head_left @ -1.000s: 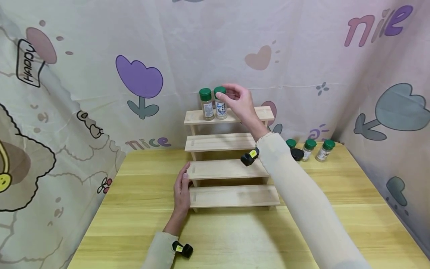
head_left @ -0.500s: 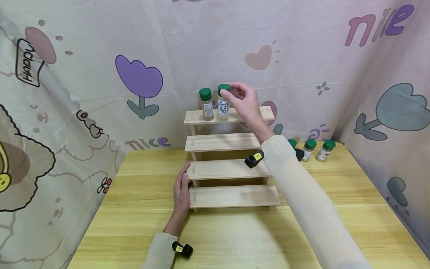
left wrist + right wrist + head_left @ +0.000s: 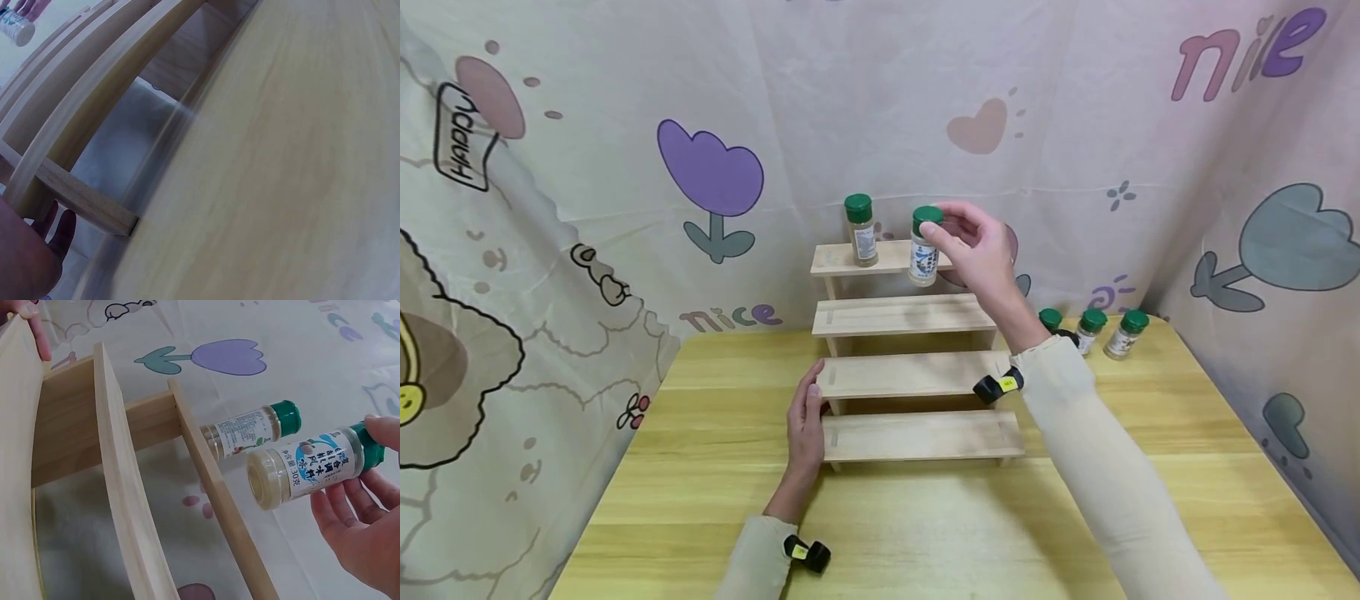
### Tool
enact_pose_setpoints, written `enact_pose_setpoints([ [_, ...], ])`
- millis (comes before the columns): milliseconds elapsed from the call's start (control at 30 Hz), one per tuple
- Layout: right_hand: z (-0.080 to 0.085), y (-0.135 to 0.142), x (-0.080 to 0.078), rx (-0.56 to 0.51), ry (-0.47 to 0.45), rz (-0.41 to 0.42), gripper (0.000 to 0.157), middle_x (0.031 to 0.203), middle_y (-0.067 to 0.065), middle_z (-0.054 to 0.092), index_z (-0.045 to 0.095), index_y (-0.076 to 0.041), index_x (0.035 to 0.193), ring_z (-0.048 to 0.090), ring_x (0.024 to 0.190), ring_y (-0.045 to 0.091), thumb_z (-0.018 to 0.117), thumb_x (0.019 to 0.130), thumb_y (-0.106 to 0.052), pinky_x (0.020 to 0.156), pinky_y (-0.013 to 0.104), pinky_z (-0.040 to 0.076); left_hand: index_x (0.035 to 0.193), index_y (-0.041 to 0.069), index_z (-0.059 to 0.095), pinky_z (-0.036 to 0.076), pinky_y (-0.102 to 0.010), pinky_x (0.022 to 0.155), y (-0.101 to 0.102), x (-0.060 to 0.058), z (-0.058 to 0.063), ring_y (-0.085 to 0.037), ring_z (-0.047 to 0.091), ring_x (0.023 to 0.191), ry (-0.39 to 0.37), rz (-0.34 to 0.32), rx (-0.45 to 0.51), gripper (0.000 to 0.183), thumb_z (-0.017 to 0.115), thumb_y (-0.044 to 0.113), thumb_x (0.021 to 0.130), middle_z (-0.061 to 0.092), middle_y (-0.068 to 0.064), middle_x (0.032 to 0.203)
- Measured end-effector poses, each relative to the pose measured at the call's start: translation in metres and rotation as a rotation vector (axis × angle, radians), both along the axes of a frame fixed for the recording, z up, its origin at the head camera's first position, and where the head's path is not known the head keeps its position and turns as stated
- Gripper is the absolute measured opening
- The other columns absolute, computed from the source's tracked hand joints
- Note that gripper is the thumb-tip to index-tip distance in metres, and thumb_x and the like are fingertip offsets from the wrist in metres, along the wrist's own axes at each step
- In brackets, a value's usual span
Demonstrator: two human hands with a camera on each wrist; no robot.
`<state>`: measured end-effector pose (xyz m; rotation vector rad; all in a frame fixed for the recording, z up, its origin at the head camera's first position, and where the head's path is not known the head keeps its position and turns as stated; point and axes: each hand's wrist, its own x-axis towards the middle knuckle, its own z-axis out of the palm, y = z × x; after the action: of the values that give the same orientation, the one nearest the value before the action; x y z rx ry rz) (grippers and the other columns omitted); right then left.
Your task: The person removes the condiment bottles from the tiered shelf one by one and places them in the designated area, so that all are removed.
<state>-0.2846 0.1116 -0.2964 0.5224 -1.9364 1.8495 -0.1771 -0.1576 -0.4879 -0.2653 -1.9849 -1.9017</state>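
My right hand (image 3: 981,250) grips a spice jar (image 3: 922,262) by its green cap, thumb in front and fingers behind. In the right wrist view this jar (image 3: 312,464) is tilted, its blue-and-white label visible and its base apart from the wood. A four-tier wooden display rack (image 3: 917,437) stands on the table. On the top tier's left end, a second green-capped spice jar (image 3: 864,242) stands upright. My left hand (image 3: 805,425) holds the rack's left side at the lower tiers; in the left wrist view its fingertips (image 3: 64,228) curl under a board.
Several more jars stand at the table's back right, among them two green-capped jars (image 3: 1090,332) (image 3: 1124,340). My right sleeve (image 3: 1090,433) partly covers others there. A printed cloth (image 3: 850,100) hangs behind the wooden table (image 3: 700,467).
My right hand has lifted the spice jar off the top tier and brought it right and forward, away from the other jar. The left hand stays on the rack.
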Motion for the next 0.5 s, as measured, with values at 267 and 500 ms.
enact_pose_setpoints([
  [267, -0.012, 0.01, 0.015, -0.005, -0.007, 0.041, 0.031, 0.11, 0.012, 0.072, 0.07, -0.002, 0.121, 0.069, 0.101, 0.02, 0.078, 0.093, -0.014, 0.095, 0.028, 0.054, 0.149, -0.004, 0.048, 0.039, -0.019, 0.11, 0.0, 0.0, 0.0, -0.028, 0.039, 0.145, -0.001, -0.002, 0.009, 0.041, 0.033, 0.008, 0.112, 0.045, -0.017, 0.157],
  [500, -0.024, 0.018, 0.03, 0.019, -0.036, 0.033, 0.034, 0.112, 0.01, 0.068, 0.069, -0.003, 0.123, 0.067, 0.1, 0.021, 0.078, 0.094, -0.017, 0.092, 0.024, 0.054, 0.149, -0.006, 0.048, 0.039, -0.019, 0.109, -0.002, 0.0, 0.001, -0.028, 0.039, 0.144, 0.01, -0.002, 0.004, 0.041, 0.033, 0.008, 0.112, 0.044, -0.019, 0.157],
])
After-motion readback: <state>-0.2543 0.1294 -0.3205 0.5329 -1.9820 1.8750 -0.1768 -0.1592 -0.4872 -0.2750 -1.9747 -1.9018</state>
